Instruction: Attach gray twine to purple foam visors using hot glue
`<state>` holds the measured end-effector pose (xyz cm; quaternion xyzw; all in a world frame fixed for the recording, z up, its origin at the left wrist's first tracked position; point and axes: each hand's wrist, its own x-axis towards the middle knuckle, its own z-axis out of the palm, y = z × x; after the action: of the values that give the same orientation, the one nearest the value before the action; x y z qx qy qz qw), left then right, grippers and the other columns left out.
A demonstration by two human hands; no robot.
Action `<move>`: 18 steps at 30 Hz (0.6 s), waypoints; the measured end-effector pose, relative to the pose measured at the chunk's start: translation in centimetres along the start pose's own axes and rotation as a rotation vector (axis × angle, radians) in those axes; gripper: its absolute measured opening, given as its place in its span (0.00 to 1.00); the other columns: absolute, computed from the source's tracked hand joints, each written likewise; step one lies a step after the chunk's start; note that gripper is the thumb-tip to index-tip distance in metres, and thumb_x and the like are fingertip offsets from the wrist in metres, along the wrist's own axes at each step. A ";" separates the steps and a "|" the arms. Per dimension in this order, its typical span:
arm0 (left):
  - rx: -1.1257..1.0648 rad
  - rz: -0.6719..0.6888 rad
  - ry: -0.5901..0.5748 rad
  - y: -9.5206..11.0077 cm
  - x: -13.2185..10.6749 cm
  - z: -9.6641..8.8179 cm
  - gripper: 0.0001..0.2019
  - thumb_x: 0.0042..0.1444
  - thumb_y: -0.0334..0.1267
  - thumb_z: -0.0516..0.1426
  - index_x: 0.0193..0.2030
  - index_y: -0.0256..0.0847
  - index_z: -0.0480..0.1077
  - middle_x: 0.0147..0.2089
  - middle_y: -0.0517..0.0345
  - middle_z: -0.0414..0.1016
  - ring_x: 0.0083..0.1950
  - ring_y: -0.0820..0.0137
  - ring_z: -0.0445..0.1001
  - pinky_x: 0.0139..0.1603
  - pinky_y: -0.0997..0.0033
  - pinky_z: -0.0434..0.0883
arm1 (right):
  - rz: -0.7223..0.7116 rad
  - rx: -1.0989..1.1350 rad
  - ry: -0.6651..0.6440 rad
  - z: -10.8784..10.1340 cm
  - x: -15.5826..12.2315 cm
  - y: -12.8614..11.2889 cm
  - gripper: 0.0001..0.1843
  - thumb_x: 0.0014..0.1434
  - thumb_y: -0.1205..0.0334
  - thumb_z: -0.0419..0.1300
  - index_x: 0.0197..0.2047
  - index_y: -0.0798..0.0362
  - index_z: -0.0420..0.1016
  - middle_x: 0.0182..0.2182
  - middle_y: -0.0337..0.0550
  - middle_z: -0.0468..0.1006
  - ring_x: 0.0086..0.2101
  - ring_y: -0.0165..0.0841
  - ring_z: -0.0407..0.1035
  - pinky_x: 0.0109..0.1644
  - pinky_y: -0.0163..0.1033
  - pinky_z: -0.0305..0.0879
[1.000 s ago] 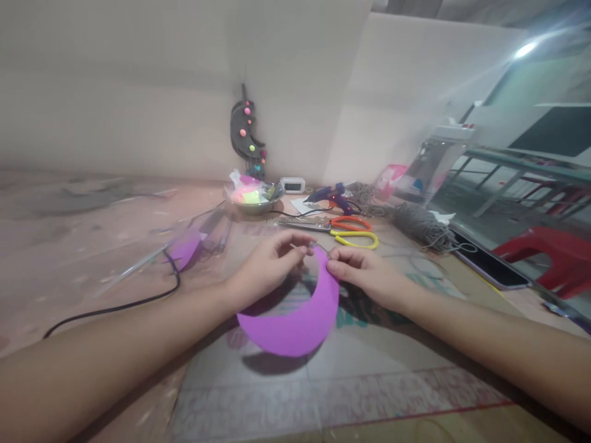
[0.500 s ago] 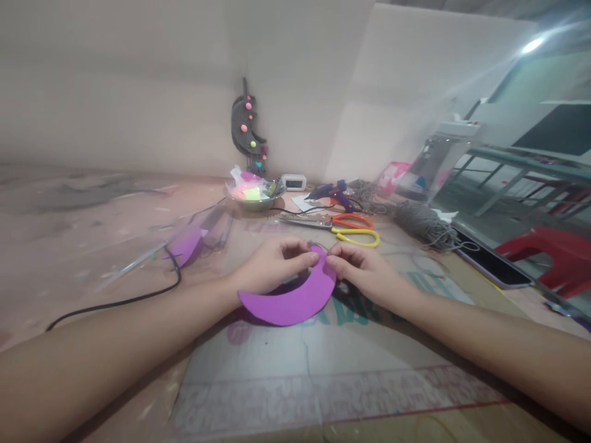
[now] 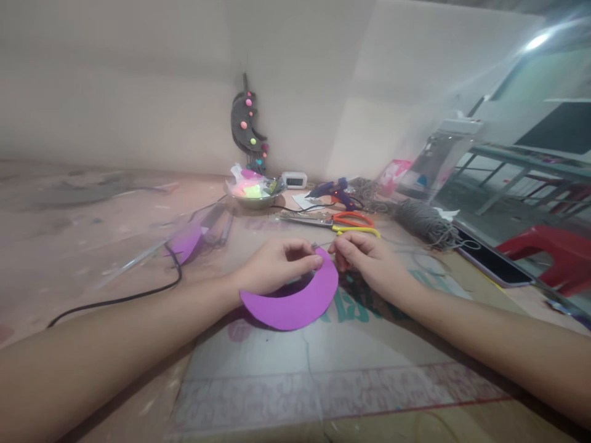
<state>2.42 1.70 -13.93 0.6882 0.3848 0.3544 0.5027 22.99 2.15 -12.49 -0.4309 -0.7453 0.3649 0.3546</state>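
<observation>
Purple foam crescent [image 3: 290, 304] lies mid-table, curved edge toward you. At the table's left, a black cable [image 3: 138, 298] trails. Your left hand [image 3: 272, 267] pinches the crescent's upper tip; just beside it, your right hand [image 3: 369, 261] is closed in a pinch on a thin strand [image 3: 323, 246]. Behind, toward the far edge, lie scissors [image 3: 353, 223].

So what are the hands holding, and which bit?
The left hand pinches the purple crescent at its top tip; the right hand seems to pinch a thin strand beside it.
</observation>
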 end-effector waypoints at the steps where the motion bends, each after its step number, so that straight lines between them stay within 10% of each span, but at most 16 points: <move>1: -0.002 -0.002 0.001 0.0 0.0 0.0 0.12 0.55 0.45 0.60 0.31 0.38 0.71 0.28 0.62 0.72 0.28 0.75 0.68 0.30 0.75 0.63 | 0.005 0.003 -0.001 0.0 0.0 0.0 0.19 0.65 0.46 0.52 0.32 0.51 0.71 0.23 0.37 0.68 0.25 0.29 0.63 0.30 0.35 0.63; 18: -0.086 0.077 0.173 0.2 0.0 -0.1 0.13 0.57 0.41 0.58 0.45 0.37 0.70 0.37 0.56 0.75 0.35 0.71 0.74 0.36 0.70 0.71 | -0.003 -0.121 -0.109 0.4 -0.4 -0.1 0.12 0.59 0.54 0.58 0.28 0.52 0.70 0.25 0.39 0.70 0.28 0.31 0.62 0.31 0.37 0.60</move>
<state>2.35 1.74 -13.66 0.6470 0.3845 0.4477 0.4829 22.74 1.63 -12.69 -0.4300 -0.7847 0.3417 0.2873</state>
